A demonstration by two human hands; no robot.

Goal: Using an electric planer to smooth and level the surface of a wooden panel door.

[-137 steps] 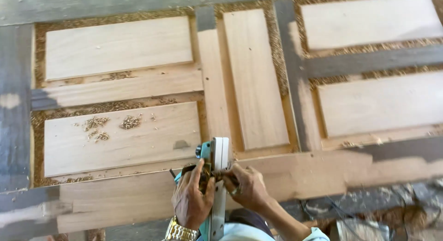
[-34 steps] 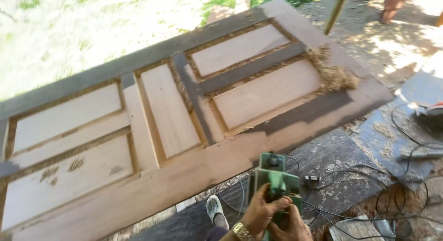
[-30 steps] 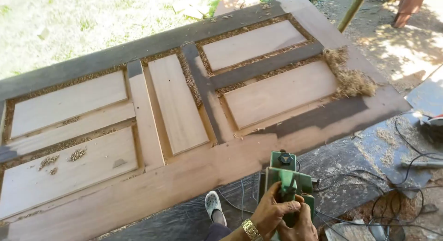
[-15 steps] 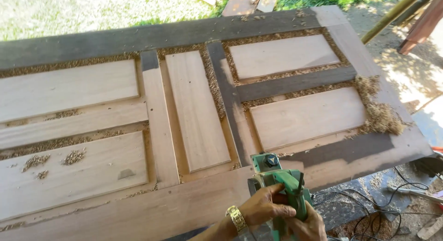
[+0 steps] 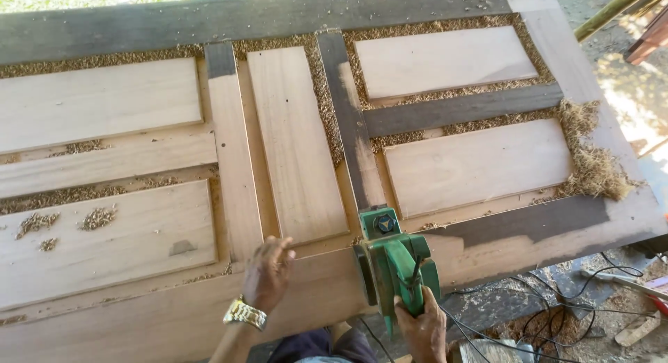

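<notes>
A green electric planer (image 5: pixel 391 260) sits on the near rail of a large wooden panelled door (image 5: pixel 292 154) lying flat, its nose pointing up a dark vertical strip between panels; the right hand (image 5: pixel 421 327) is wrapped around its rear handle, fingers curled tight about the grip; the left hand (image 5: pixel 268 272) lies palm-down on the bare rail just beside the tool, fingers spread and loose, holding nothing; a gold wristwatch (image 5: pixel 245 313) sits on that wrist.

The recessed grooves around the door's panels act as troughs; they are packed with pale wood shavings (image 5: pixel 320 85), and a thicker heap (image 5: pixel 591 161) lies at the right edge; small clumps rest on the lower left panel.

Black cables (image 5: pixel 557 321) tangle on the ground to the right, beside wood scraps; the planer's underside and blade are hidden against the wood; the door's left end runs out of view; the arms are cut off at the bottom, and a dark garment shows there only in part.
</notes>
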